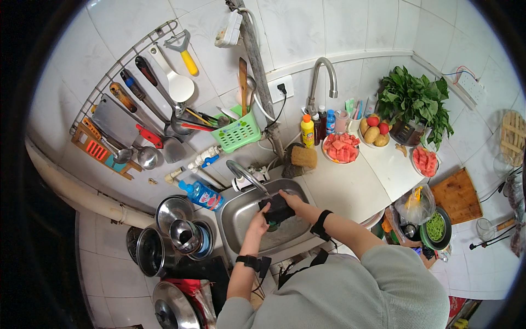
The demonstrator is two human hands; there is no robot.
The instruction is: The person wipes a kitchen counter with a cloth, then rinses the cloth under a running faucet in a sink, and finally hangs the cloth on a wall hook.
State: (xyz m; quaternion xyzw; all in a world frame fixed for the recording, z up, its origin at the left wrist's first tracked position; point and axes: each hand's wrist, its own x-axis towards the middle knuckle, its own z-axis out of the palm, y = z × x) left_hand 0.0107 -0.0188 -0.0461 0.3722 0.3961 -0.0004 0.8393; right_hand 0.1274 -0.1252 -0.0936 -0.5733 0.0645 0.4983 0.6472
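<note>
A black object [277, 209], its exact kind unclear, is held between both hands over the stainless steel sink [238, 240]. My left hand [259, 222] grips its left edge and my right hand [292, 202] grips its upper right side. Just above the object ends the spout of a curved metal faucet [245, 174]. Something green, partly hidden, shows beneath it in the basin. Both wrists wear black straps.
Left of the sink stand a blue detergent bottle [205, 196] and metal pots [152, 251]. A sponge [303, 157], bottles, a plate of cut watermelon [340, 148] and leafy greens [413, 96] line the right counter. Utensils hang on a wall rack [119, 63].
</note>
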